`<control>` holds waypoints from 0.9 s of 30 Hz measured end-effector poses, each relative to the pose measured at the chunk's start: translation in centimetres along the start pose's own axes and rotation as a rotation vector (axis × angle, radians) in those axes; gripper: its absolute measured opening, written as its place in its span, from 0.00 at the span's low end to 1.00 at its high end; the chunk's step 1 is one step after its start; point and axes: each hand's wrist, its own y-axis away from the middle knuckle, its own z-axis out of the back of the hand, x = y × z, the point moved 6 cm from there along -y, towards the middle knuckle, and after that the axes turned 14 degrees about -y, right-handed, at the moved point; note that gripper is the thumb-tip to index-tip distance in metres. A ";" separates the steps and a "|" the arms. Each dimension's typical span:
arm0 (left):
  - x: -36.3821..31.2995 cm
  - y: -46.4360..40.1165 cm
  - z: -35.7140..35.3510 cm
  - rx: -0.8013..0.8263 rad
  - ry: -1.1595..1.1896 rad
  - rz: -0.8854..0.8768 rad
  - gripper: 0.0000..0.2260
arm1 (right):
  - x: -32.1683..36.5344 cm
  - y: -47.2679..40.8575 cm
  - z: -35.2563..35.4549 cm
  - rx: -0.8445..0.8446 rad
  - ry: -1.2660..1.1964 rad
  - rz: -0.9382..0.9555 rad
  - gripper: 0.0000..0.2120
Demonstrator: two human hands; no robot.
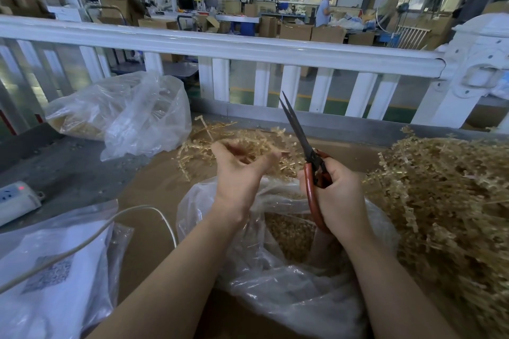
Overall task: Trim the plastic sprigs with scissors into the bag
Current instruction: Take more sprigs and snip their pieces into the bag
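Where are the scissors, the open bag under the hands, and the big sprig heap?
scissors [298,132], head view, on the dark blades
open bag [275,292], head view, on its clear front wall
sprig heap [446,190], head view, on the pile's middle

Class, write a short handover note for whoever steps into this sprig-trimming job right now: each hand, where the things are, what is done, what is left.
Right hand grips the red-handled scissors, blades nearly closed, pointing up and away.
Left hand is raised over the open bag, fingers loosely curled; whether it holds a sprig is unclear.
Done: the bag already holds trimmed pieces.
Left: a large sprig pile on the right and a smaller pile behind the hands.
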 end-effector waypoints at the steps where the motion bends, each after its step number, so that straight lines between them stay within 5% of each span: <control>1: -0.6 0.0 0.3 -0.012 -0.033 -0.091 0.30 | 0.0 0.0 0.1 -0.009 -0.007 0.002 0.06; 4: -1.2 0.0 0.0 0.151 -0.043 -0.220 0.37 | 0.1 0.0 0.1 -0.014 -0.017 0.018 0.05; 7: -1.1 0.1 -0.4 0.257 0.058 -0.189 0.26 | 0.2 0.0 0.1 -0.010 -0.019 0.024 0.05; 12: -1.2 -0.7 0.9 0.149 0.083 -0.170 0.19 | 0.2 -0.1 0.1 0.002 -0.035 0.030 0.06; 15: -1.1 -0.7 0.2 0.306 0.040 -0.162 0.10 | 0.4 -0.1 0.0 0.019 -0.029 0.052 0.07; 18: -0.9 -0.2 -1.0 0.456 0.080 -0.150 0.15 | 0.4 -0.1 -0.1 0.032 -0.034 0.057 0.08; 27: -0.5 -0.5 -0.8 0.390 0.133 -0.099 0.07 | 0.4 -0.1 -0.2 0.040 -0.054 0.069 0.07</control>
